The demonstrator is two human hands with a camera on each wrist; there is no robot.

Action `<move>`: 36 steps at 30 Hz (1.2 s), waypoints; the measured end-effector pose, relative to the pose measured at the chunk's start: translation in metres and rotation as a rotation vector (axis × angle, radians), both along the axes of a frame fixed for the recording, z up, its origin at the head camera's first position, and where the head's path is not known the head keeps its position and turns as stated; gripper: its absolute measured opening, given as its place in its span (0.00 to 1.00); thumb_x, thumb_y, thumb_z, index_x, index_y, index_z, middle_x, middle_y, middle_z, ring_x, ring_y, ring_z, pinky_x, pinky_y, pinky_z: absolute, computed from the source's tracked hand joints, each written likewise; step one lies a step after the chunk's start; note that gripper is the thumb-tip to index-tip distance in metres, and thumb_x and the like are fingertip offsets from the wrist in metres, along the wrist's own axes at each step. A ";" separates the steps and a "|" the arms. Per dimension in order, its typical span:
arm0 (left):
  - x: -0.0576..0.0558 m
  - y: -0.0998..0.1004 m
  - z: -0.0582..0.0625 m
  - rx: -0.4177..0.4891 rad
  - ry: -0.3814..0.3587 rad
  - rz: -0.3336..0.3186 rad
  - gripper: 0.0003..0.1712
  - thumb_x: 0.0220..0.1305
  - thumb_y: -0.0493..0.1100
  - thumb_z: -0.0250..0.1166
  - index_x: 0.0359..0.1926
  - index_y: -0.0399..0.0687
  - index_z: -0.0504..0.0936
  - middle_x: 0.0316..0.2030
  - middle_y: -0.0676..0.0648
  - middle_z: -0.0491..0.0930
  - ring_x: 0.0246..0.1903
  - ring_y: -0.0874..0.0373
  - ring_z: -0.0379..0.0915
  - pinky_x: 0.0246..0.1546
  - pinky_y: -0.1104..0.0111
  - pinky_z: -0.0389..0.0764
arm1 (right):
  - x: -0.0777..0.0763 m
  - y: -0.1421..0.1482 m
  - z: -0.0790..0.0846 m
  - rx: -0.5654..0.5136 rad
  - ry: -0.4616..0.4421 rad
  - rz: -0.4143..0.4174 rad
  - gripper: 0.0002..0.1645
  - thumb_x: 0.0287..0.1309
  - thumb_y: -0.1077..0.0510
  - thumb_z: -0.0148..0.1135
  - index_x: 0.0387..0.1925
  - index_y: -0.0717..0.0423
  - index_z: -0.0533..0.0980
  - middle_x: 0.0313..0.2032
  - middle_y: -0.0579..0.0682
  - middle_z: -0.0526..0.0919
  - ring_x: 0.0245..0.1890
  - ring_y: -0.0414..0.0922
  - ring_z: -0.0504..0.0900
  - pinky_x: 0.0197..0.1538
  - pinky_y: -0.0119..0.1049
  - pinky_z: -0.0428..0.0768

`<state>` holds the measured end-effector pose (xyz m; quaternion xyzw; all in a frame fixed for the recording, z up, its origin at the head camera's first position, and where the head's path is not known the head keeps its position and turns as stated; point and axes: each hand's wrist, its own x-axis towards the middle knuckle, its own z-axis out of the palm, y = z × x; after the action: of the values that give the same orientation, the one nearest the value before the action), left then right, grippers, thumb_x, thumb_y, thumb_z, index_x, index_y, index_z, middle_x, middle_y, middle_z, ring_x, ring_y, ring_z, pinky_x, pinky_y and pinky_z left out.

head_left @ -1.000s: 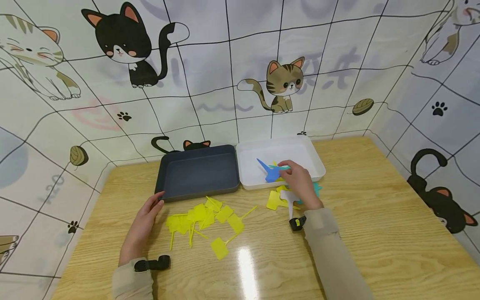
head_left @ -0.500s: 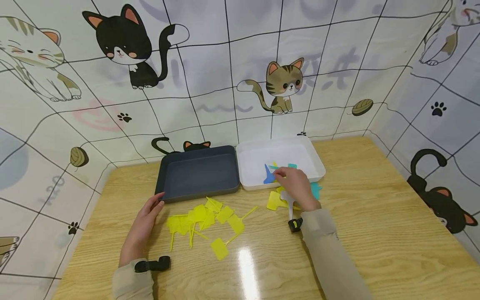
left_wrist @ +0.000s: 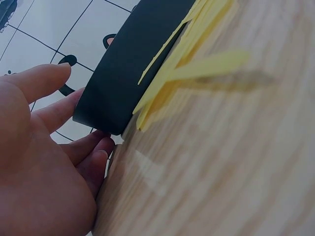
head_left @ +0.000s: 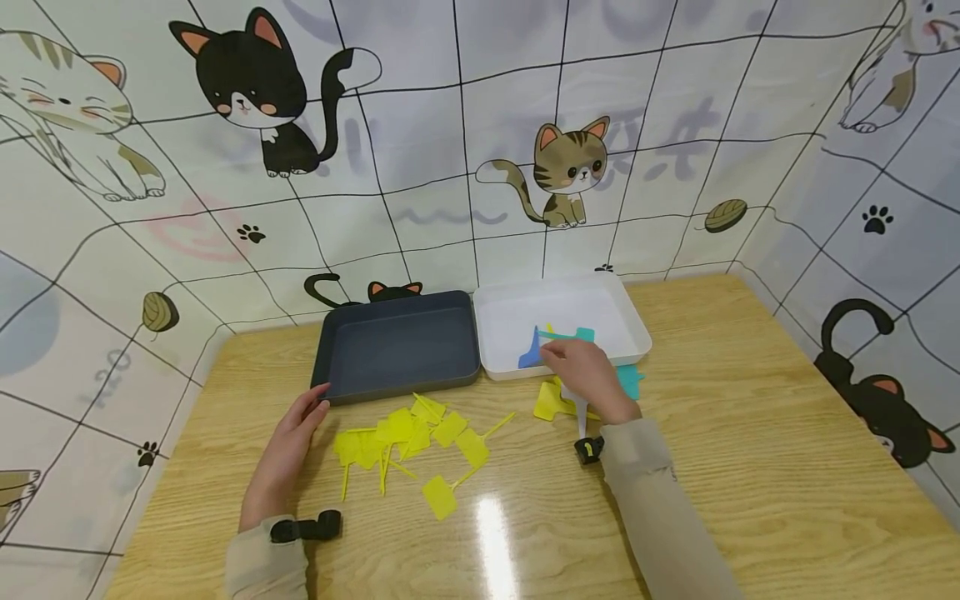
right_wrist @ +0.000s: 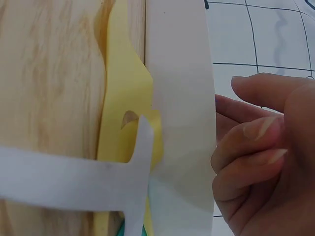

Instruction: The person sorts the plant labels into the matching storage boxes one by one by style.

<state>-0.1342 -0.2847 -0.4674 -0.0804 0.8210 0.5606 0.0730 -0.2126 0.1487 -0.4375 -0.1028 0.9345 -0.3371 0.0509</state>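
Observation:
My right hand [head_left: 588, 375] hovers over the front of the white tray [head_left: 637, 333], fingertips beside a blue T-shaped plastic plant label [head_left: 531, 354] inside it. In the right wrist view, its fingers [right_wrist: 243, 167] bend loosely behind the tray wall and the thumb stands apart; the blue label is hidden there. A teal label [head_left: 585, 334] lies in the tray too. At the dark tray's [head_left: 397, 342] front left corner, my left hand [head_left: 292, 429] touches the tray with its fingertips. The left wrist view shows its fingers [left_wrist: 56, 110] against the tray's end, the uppermost digit free.
Several yellow labels [head_left: 397, 425] are heaped before the dark tray. More yellow labels [head_left: 547, 402], a white label [head_left: 580, 408] and a teal label [head_left: 630, 380] lie before the white tray, partly under my right wrist. A cat-patterned wall sheet [head_left: 420, 233] stands behind both trays.
The blue label has come down from between my right fingers into the white tray and shifted slightly left. My right hand moved a little left. My left hand has stayed at the dark tray.

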 end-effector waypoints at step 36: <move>-0.001 0.001 0.000 0.025 0.025 -0.011 0.32 0.65 0.58 0.47 0.67 0.54 0.54 0.68 0.48 0.41 0.66 0.51 0.34 0.62 0.52 0.42 | 0.001 -0.008 -0.014 -0.078 -0.065 -0.025 0.20 0.62 0.47 0.49 0.49 0.53 0.77 0.52 0.56 0.72 0.09 0.46 0.71 0.15 0.36 0.67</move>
<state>-0.1354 -0.2837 -0.4672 -0.0680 0.8153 0.5712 0.0665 -0.2115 0.1409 -0.4515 -0.0819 0.9198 -0.3769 0.0727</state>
